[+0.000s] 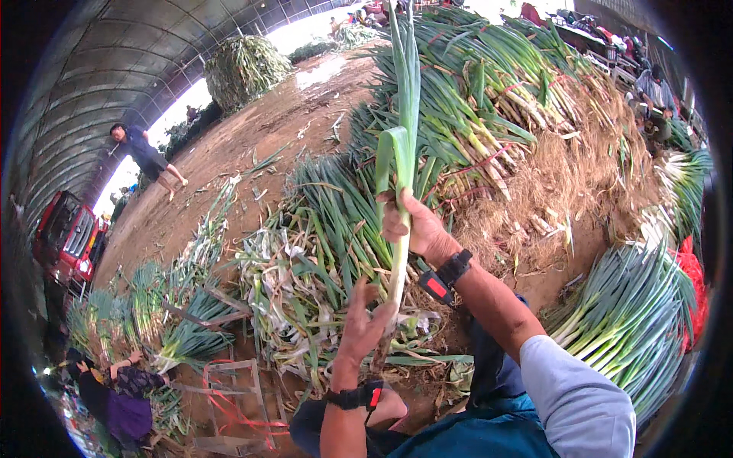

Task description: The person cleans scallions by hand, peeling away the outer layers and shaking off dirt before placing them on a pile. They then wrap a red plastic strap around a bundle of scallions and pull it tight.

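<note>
No text, label, brand, number or sign can be read. Any lettering on the red-faced device on the right wrist [436, 287], on the matching device on the left wrist [374, 396], or on the front of the red vehicle [70, 238] is too small or blurred to make out.
</note>
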Action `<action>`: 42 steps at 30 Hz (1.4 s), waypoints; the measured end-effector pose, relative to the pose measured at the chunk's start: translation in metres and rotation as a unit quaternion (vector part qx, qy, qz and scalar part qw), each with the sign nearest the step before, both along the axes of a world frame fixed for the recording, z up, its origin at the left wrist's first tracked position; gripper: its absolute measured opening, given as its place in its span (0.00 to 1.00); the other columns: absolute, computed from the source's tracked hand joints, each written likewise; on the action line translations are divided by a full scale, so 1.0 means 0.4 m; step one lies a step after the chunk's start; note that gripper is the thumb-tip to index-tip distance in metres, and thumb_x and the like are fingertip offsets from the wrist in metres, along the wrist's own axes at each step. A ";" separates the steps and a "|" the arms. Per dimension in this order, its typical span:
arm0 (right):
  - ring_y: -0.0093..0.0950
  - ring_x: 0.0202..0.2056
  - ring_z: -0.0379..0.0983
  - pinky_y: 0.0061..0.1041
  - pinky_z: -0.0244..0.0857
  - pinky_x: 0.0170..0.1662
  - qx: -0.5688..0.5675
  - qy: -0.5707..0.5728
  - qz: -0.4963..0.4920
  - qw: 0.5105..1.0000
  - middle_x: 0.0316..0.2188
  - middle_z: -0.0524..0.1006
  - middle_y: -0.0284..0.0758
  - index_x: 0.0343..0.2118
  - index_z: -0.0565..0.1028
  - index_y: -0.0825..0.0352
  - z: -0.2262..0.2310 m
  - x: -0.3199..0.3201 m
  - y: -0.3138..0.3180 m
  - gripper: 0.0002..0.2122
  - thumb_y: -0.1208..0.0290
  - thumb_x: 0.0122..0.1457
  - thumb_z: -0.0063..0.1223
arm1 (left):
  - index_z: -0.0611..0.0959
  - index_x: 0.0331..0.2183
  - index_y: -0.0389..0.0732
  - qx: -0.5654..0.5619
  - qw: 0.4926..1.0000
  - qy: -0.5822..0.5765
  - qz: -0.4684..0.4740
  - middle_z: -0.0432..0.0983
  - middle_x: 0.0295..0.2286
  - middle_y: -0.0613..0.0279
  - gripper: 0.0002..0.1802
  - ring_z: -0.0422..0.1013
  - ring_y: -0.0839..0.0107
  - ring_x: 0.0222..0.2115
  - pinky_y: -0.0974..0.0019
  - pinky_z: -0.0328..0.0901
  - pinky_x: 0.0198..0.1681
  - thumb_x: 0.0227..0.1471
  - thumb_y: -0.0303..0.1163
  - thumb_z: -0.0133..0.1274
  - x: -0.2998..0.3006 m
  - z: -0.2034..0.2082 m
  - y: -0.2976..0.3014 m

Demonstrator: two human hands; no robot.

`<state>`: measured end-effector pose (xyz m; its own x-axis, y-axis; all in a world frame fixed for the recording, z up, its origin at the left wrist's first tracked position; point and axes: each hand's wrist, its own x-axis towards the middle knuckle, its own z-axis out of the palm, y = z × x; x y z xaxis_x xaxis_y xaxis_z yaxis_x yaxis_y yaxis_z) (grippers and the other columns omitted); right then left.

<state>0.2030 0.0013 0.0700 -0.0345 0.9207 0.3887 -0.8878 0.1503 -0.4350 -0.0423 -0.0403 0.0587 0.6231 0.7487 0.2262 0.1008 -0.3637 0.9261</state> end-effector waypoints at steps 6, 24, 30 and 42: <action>0.33 0.33 0.75 0.35 0.70 0.39 -0.058 -0.080 -0.172 0.980 0.35 0.75 0.38 0.47 0.66 0.69 0.044 -0.026 -0.016 0.25 0.54 0.55 0.59 | 0.75 0.44 0.34 0.125 0.970 0.190 0.090 0.75 0.29 0.39 0.25 0.73 0.45 0.31 0.54 0.65 0.33 0.53 0.44 0.55 0.077 -0.036 0.012; 0.26 0.27 0.70 0.34 0.71 0.38 -0.188 -0.010 -0.170 0.967 0.27 0.70 0.30 0.37 0.71 0.64 0.054 -0.044 -0.075 0.11 0.69 0.55 0.62 | 0.78 0.39 0.31 0.012 0.985 0.140 0.105 0.74 0.26 0.55 0.28 0.65 0.68 0.26 0.60 0.63 0.33 0.63 0.49 0.38 0.173 0.025 0.092; 0.23 0.30 0.69 0.26 0.66 0.35 -0.190 -0.004 -0.148 0.971 0.28 0.71 0.30 0.38 0.71 0.65 -0.007 -0.075 -0.045 0.11 0.73 0.53 0.60 | 0.74 0.48 0.31 0.173 0.971 0.139 0.087 0.76 0.37 0.39 0.26 0.73 0.48 0.41 0.55 0.65 0.43 0.58 0.44 0.48 0.233 0.066 0.095; 0.24 0.30 0.71 0.25 0.66 0.33 -0.167 -0.022 -0.165 0.972 0.28 0.72 0.30 0.37 0.70 0.64 0.028 -0.084 -0.071 0.12 0.75 0.50 0.61 | 0.77 0.43 0.30 -0.085 0.994 -0.002 0.072 0.76 0.34 0.59 0.17 0.70 0.72 0.33 0.68 0.66 0.39 0.58 0.34 0.49 0.150 0.045 0.121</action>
